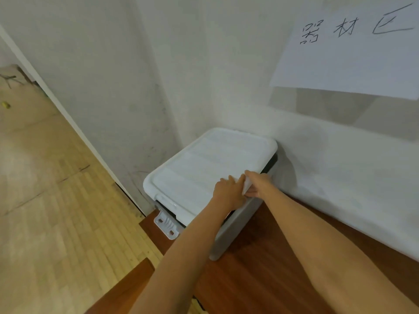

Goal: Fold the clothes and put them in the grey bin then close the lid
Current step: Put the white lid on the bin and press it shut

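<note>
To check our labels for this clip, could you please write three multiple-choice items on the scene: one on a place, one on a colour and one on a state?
1. Where are the left hand and right hand?
A on the near edge of the lid; B inside the bin; C away from the bin.
2. What colour is the lid?
A black; B white; C red.
3. How is the latch at the bin's left end?
A clipped over the lid; B swung out, unclipped; C missing.

Answers: 1 A, both hands meet at the lid's near edge. 2 B, the lid is white over the grey bin. 3 B, the latch sticks out below the lid.
</note>
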Action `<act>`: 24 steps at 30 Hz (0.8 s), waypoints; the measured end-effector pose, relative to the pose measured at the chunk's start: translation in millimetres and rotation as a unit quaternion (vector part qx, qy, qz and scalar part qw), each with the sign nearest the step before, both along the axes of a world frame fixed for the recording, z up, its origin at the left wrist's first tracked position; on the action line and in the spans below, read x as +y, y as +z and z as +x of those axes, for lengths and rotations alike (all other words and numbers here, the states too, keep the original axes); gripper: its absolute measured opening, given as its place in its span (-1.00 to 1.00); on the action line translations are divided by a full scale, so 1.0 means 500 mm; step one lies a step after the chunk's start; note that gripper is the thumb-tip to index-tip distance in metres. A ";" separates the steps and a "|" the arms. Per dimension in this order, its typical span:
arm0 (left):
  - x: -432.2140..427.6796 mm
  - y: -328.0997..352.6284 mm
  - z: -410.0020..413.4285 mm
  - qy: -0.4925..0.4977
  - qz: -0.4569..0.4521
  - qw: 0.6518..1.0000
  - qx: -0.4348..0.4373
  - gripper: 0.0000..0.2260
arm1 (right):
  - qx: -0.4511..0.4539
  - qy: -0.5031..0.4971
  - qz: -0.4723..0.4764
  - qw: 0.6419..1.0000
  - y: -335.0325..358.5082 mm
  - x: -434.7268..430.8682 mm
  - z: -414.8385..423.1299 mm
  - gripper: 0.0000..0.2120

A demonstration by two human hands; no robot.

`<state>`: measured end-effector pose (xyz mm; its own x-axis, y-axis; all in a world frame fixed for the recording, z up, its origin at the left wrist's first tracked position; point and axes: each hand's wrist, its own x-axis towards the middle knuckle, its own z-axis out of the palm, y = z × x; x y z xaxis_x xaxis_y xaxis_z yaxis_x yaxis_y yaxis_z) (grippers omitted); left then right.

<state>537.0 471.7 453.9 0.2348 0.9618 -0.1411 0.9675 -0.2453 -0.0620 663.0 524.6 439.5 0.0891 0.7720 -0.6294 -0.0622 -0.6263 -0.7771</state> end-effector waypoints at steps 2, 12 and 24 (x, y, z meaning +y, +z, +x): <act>0.004 0.012 0.006 -0.019 0.027 0.999 0.010 -0.36 | -0.053 0.001 0.013 0.999 -0.006 0.001 -0.001 -0.60; -0.013 0.009 0.047 -0.073 0.057 0.993 0.069 -0.45 | -0.150 0.035 0.024 0.988 0.009 -0.055 0.039 -0.67; -0.029 -0.017 0.033 -0.041 0.050 0.996 0.060 -0.55 | -0.236 0.087 0.040 0.967 0.011 -0.109 0.014 -0.47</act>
